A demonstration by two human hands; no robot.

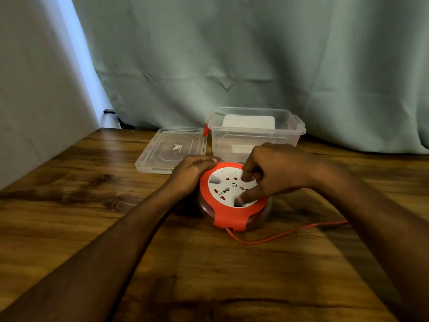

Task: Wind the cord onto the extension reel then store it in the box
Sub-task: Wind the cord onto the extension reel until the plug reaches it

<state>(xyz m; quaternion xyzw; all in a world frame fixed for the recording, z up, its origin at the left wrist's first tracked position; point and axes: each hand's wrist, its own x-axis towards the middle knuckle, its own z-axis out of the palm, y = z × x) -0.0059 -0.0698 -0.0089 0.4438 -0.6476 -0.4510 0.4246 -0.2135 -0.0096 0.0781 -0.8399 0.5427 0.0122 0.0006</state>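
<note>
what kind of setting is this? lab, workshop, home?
Probably a home or improvised recording spot, not a workshop: a wood-grain table, a teal curtain hung as backdrop, and a clear plastic storage box with its lid alongside.

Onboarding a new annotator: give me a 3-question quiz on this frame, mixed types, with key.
1. True or false: the lid is on the box.
2. Which hand grips the orange rim of the reel? A) left hand B) right hand C) neither
3. Fill in: the loose cord leaves the reel at its near edge and trails toward the person's ____ side.

Key:
1. False. The lid lies flat on the table, left of the open box.
2. A. The right hand's fingers press on the white socket face instead.
3. Right.
</note>
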